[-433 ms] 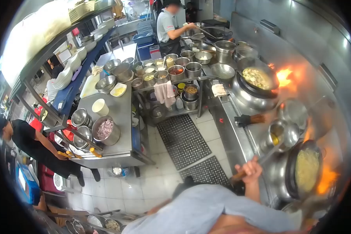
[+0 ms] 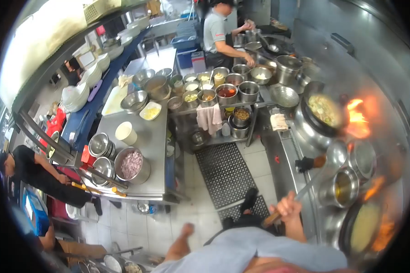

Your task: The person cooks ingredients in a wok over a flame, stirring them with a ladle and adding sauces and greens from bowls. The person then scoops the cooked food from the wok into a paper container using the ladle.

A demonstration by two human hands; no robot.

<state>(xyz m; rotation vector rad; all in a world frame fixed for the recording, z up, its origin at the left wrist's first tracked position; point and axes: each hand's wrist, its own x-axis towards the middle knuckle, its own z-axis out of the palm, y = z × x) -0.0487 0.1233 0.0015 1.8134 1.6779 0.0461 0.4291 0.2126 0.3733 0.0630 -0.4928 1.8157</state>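
Observation:
My right hand [image 2: 289, 208] is closed around the wooden handle of a ladle [image 2: 306, 187]. Its metal bowl, slightly blurred, hangs near a steel pot [image 2: 346, 187] of yellow liquid and a round strainer-like metal pan [image 2: 362, 159]. Above it, a wok [image 2: 305, 119] holds pale chopped food, with flames beside it. Below the pot, a second wok [image 2: 349, 230] holds pale yellow, noodle-like food, blurred. My left hand [image 2: 185, 230] hangs low over the floor at my side; its fingers are too smeared to read, and it touches nothing visible.
A steel counter [image 2: 109, 132] at left carries bowls and a pot of pinkish chopped food [image 2: 132, 164]. Ingredient pots [image 2: 227, 92] stand on the middle shelf. A co-worker [image 2: 216, 34] stands at the far stove; another person [image 2: 41, 175] bends at left. Black mats [image 2: 223, 173] cover the floor.
The ladle bowl has moved up and away from the pot of yellow liquid. My left hand has come into view. The view has shifted, and the co-worker's hand now reaches toward the ingredient pots.

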